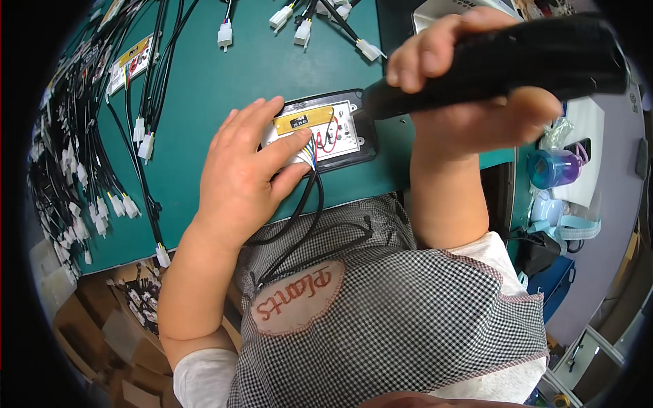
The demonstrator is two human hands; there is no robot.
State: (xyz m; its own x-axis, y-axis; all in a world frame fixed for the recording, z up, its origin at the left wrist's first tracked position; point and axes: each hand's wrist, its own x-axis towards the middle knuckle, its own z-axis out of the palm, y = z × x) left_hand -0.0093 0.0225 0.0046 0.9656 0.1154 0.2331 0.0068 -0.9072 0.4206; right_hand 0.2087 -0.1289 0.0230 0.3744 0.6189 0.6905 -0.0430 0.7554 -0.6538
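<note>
A white circuit board (pixel 348 136) with a tan strip (pixel 320 117) and thin coloured wires lies in a shallow black plastic case (pixel 368 134) on the green table. My left hand (pixel 248 163) grips the case's left side; its index fingertip presses on the board beside the wires, and its thumb lies near the cable. Black cables (pixel 309 197) run from the case over the table's near edge. Raised on the right, my right hand (pixel 469 88) is wrapped round a thick black handheld tool (pixel 524 64), which looks like an electric screwdriver. Its narrow end points down at the case's right end.
Bundled black cables with white connectors (pixel 75 170) crowd the table's left side, near another circuit board (pixel 132 64). More white connectors (pixel 303 32) lie at the far edge. To the right stand a blue-purple cup (pixel 552 168) and a pale blue bottle (pixel 546 209). Cardboard boxes (pixel 102 340) sit below left.
</note>
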